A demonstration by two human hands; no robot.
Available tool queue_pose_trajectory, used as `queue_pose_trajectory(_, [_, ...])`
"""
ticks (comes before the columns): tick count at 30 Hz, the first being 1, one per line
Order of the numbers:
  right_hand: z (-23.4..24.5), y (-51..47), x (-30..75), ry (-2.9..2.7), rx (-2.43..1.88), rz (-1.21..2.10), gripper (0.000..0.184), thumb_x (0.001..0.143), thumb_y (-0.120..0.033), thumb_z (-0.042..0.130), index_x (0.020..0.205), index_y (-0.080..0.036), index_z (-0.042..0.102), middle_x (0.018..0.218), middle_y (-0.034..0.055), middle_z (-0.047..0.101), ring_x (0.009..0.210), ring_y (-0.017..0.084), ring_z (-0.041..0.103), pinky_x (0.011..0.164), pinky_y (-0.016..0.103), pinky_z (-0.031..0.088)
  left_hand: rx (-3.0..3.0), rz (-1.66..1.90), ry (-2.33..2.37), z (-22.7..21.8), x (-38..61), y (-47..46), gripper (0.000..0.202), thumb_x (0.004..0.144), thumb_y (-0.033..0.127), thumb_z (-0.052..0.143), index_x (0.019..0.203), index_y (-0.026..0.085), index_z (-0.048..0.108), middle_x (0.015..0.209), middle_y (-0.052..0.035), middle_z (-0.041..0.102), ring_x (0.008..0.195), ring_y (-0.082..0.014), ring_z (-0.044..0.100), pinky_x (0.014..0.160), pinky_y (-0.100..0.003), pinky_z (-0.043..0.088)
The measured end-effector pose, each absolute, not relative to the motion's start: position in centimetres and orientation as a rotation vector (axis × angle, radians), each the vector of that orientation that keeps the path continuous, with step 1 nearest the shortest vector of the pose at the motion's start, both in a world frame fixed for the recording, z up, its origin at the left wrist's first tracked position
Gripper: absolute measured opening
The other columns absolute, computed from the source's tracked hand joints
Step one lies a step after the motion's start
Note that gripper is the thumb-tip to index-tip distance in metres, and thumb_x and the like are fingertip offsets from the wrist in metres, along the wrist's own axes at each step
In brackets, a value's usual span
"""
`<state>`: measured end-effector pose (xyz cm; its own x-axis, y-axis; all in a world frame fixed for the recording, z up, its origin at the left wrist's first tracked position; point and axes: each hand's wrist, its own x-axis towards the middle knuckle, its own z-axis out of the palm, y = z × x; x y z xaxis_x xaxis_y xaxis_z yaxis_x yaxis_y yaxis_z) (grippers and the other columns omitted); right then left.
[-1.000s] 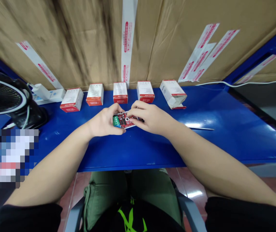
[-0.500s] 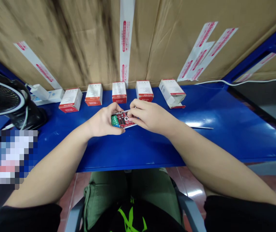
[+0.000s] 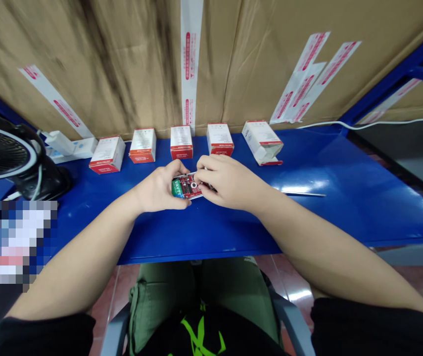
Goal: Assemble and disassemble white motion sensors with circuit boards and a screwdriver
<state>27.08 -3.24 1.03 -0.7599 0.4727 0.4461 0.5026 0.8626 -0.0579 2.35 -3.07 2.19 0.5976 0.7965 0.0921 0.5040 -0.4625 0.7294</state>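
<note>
Clasping red circuit board [image 3: 188, 187], both hands [image 3: 157, 188] [image 3: 231, 183]

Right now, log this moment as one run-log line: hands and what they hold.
left hand: holds red circuit board | right hand: grips board | nearby: five white-red boxes, blue bench

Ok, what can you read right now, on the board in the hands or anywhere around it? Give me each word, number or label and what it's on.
Red circuit board: printing too small to read.
Green part on it: lettering too blurred.
White boxes with red ends: labels too small.
Red-printed white tape: too blurred.
</note>
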Motion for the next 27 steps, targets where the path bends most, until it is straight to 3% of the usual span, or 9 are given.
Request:
queue_pose_trajectory(10, [1.6,-3.7,26.9,-2.645,-0.743,-0.278,0.034,0.115,-0.020,0.043,0.106,-0.014,0.075,0.107,0.0141,0.068,0.090,0.025,0.054,0.081,0.040,0.044,2.061,0.576,1.057,2.4,2.4,-3.0,0.049,0.067,0.038,0.086,0.103,0.023,0.057,0.096,-0.0007,0.078,0.083,-0.0209,0.070,0.076,-0.035,0.056])
queue_pose_trajectory(17, [1.7,-3.2,27.5,-2.630,-0.723,-0.024,0.028,0.115,-0.026,0.048,0.105,-0.018,0.073,0.107,0.0113,0.067,0.091,0.024,0.058,0.081,0.039,0.050,2.003,0.560,1.025,2.1,2.1,-2.8,0.052,0.067,0.040,0.088,0.104,0.023,0.057,0.099,-0.0013,0.077,0.084,-0.0200,0.069,0.078,-0.035,0.056])
queue_pose_trajectory(21, [1.6,-2.9,27.9,-2.525,-0.607,0.170,0.022,0.111,-0.022,0.051,0.105,-0.018,0.071,0.111,0.0121,0.070,0.093,0.022,0.065,0.086,0.039,0.056,1.995,0.562,1.015,2.0,2.0,-2.7,0.053,0.068,0.040,0.089,0.106,0.023,0.057,0.101,-0.0023,0.078,0.085,-0.0205,0.071,0.078,-0.035,0.057])
queue_pose_trajectory(27, [1.2,-2.9,27.6,-2.465,-0.648,0.154,0.018,0.105,-0.019,0.056,0.098,-0.019,0.072,0.110,0.0110,0.071,0.089,0.022,0.065,0.080,0.038,0.054,2.035,0.583,0.998,2.0,2.0,-2.7,0.049,0.069,0.038,0.087,0.104,0.023,0.057,0.099,-0.0023,0.079,0.083,-0.0190,0.070,0.076,-0.033,0.056])
